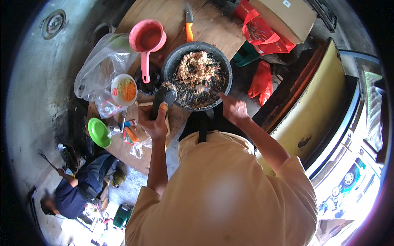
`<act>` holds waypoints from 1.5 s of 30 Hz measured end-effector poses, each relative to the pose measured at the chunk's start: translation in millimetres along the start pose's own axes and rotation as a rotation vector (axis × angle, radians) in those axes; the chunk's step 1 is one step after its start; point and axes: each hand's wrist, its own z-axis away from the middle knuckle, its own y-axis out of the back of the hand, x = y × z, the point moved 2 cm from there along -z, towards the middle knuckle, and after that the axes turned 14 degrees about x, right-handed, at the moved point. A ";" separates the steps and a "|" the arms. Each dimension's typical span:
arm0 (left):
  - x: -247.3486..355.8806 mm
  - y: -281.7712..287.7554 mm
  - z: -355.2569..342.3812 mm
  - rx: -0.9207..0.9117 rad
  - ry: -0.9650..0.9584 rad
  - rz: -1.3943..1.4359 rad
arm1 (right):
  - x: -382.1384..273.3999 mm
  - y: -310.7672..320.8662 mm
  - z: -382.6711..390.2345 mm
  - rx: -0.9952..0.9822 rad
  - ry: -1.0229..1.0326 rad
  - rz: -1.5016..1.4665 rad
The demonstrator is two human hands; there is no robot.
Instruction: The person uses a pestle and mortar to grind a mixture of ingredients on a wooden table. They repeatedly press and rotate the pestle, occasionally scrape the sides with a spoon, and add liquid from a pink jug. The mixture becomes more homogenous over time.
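My left hand (pixel 154 123) grips a dark stone pestle (pixel 163 97) with mashed food on its tip, at the lower left of the wide dark round mortar (pixel 219 84). In the mortar, a crumbly light brown mixture (pixel 197 65) with red bits is heaped toward the back. My right hand (pixel 234 110) holds a metal utensil, probably a spoon, blurred by motion, whose end is in the mortar. A white bowl (pixel 115 94) with shredded orange and pale green vegetables stands to the left. A pink dipper (pixel 145 61) and a knife with an orange handle (pixel 189 31) lie behind.
A wooden table (pixel 156 12) also carries clear plastic bags (pixel 96 67) and a green plate (pixel 99 137). A red bag (pixel 262 41) and carton (pixel 281 16) sit back right. A yellow curved counter (pixel 303 115) is right. Another person (pixel 78 192) crouches lower left.
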 end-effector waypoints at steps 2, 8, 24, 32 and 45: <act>0.7 2.0 6.4 0.019 0.075 -0.005 | 12.0 -2.5 -11.5 0.111 -0.049 0.021; -7.7 0.5 22.6 0.113 0.228 0.051 | 27.9 13.6 2.5 -0.130 0.125 -0.119; -27.0 -7.9 27.8 0.083 0.416 0.115 | 41.3 9.2 -17.3 -0.080 0.122 0.030; -28.7 -4.0 3.4 -0.051 0.432 0.102 | -10.6 -7.1 11.9 -0.237 0.124 -0.050; -58.9 31.8 -16.5 -0.208 0.403 -0.014 | -2.0 71.9 -85.7 -0.464 -0.106 0.295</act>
